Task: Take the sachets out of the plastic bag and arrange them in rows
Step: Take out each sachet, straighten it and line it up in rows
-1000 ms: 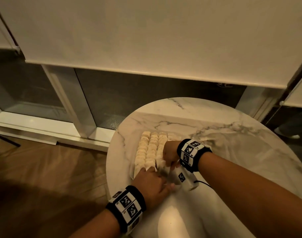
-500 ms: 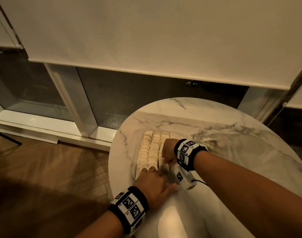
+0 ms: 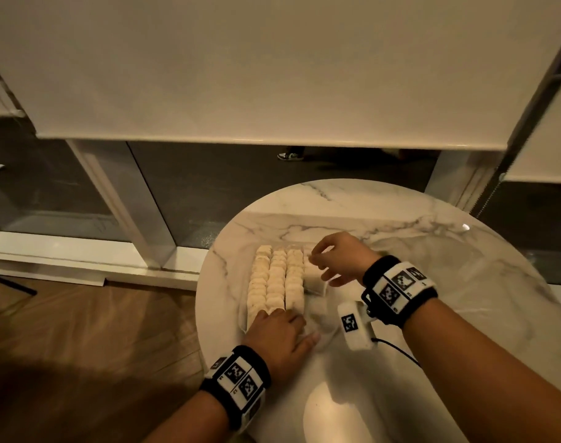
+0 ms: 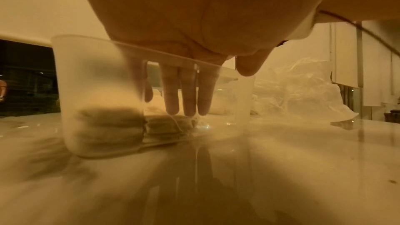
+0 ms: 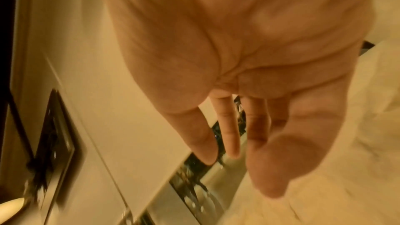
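Observation:
Pale sachets (image 3: pixel 276 279) stand in three long rows inside a clear plastic container (image 3: pixel 317 311) on the round marble table (image 3: pixel 384 394). A shorter fourth row (image 3: pixel 314 276) lies at the right. My left hand (image 3: pixel 279 327) is at the container's near end. In the left wrist view its straight fingers (image 4: pixel 186 102) reach down inside onto the sachets (image 4: pixel 108 122), with the thumb outside the wall (image 4: pixel 86 74). My right hand (image 3: pixel 336 257) hovers over the container's far right corner. It is empty, with relaxed fingers (image 5: pixel 231 134). The crumpled plastic bag (image 4: pixel 303 91) lies to the right.
The table's left edge (image 3: pixel 202 302) is close beside the container, with wooden floor (image 3: pixel 81 346) below. A window with a lowered roller blind (image 3: pixel 272 75) stands behind the table. A white camera block (image 3: pixel 355 327) with a cable hangs under my right wrist.
My right hand has lifted from the container's near middle and moved toward its far right corner. My left hand has stayed at the near end.

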`<state>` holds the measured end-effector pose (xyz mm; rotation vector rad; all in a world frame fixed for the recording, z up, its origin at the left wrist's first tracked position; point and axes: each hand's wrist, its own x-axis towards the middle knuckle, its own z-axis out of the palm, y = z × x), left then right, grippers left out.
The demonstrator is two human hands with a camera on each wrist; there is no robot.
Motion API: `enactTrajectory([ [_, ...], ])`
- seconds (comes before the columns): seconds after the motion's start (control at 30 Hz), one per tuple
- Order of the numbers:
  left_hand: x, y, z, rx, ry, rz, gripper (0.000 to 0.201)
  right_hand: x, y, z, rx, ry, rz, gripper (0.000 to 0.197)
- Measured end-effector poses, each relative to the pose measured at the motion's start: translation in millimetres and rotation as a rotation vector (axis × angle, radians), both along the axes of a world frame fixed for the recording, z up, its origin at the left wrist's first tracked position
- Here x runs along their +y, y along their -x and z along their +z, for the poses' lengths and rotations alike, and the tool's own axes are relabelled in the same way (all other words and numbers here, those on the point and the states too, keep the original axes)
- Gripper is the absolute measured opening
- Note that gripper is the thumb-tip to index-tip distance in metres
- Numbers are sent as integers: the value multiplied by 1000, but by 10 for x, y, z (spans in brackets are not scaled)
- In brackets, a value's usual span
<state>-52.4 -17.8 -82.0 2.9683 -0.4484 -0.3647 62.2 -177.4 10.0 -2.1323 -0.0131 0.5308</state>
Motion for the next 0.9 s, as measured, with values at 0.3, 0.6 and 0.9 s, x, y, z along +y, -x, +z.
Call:
enactTrajectory([
  [0.3, -8, -64, -44, 6, 46, 32, 71, -1124, 960, 103, -212, -498, -342, 10],
  [0.6, -334, -227, 233, -183, 480, 126, 58, -2189, 1262, 175, -254, -488, -627, 26],
  [0.9, -1578, -174, 500, -65, 563, -156, 27, -2411, 1164, -227, 124, -94, -414, 30],
])
